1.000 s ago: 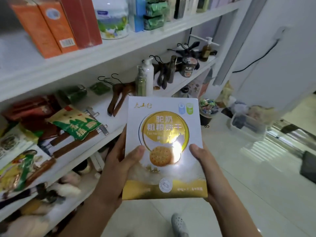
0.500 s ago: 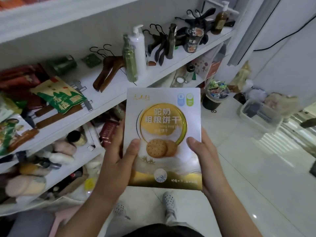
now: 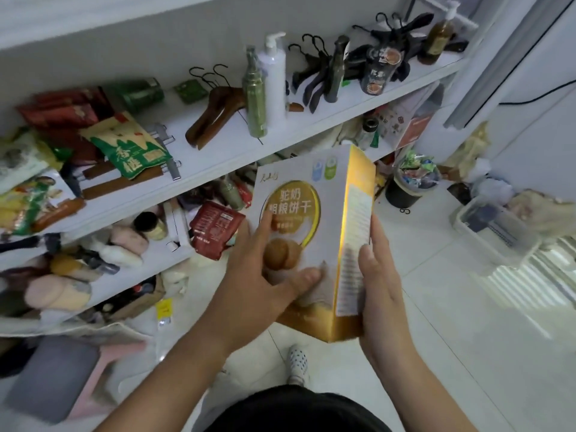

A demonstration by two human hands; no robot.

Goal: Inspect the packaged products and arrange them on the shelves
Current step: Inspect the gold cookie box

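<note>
Biscuit box (image 3: pixel 324 232) stands tilted, gold side panel showing. Left hand (image 3: pixel 258 275) presses spread fingers flat on its front; right hand (image 3: pixel 380 275) grips its side. Shelves (image 3: pixel 224 145) left of it.

- biscuit box (image 3: pixel 314 232): back and left side hidden; side-panel fine print too small to read.
- left hand (image 3: pixel 265 275) covers the lower front print; its fingers (image 3: pixel 265 221) are motion-blurred.
- right hand (image 3: pixel 378 275): only the thumb shows, fingers hidden behind the box.
- both forearms cut off by the bottom edge.
- snack bags (image 3: pixel 21 198) cut off by the left edge.
- lower shelf (image 3: pixel 162 263): goods smeared, can't identify most.
- clear bin (image 3: pixel 495 226): contents blurred, unreadable.
</note>
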